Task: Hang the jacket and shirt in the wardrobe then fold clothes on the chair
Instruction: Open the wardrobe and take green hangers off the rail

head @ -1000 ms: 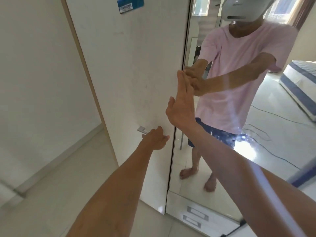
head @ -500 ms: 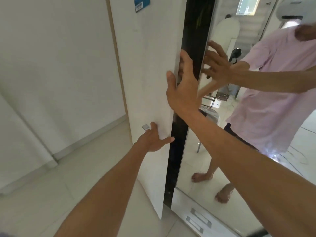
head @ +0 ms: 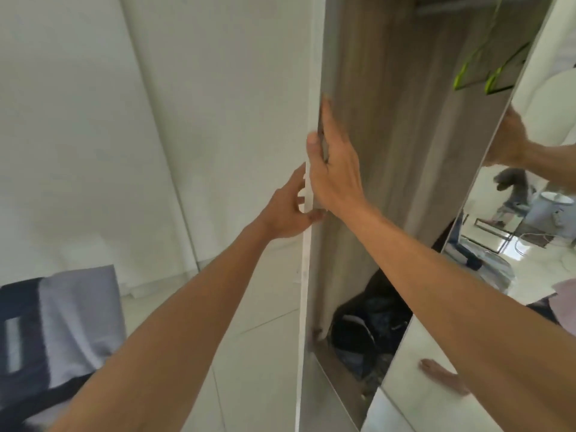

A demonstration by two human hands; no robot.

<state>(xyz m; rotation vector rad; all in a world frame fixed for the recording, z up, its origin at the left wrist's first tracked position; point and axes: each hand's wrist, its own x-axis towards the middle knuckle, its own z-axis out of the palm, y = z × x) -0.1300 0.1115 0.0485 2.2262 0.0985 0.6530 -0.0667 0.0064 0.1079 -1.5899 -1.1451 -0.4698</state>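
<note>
Door: standing edge-on at frame centre, opening the wardrobe.
Left hand: curling round the door edge to pull.
Right hand: lying flat, fingers straight, steadying the door.
Hangers: hanging bare, upper right.
Clothes: lying lower left.

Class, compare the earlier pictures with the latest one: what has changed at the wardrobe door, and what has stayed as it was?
The white door has swung open, showing the wardrobe's wood-grain inside, green hangers and a dark bag. The right hand moved from the door's face onto its edge. The left hand remains at the handle side; the mirrored door stays shut.
</note>
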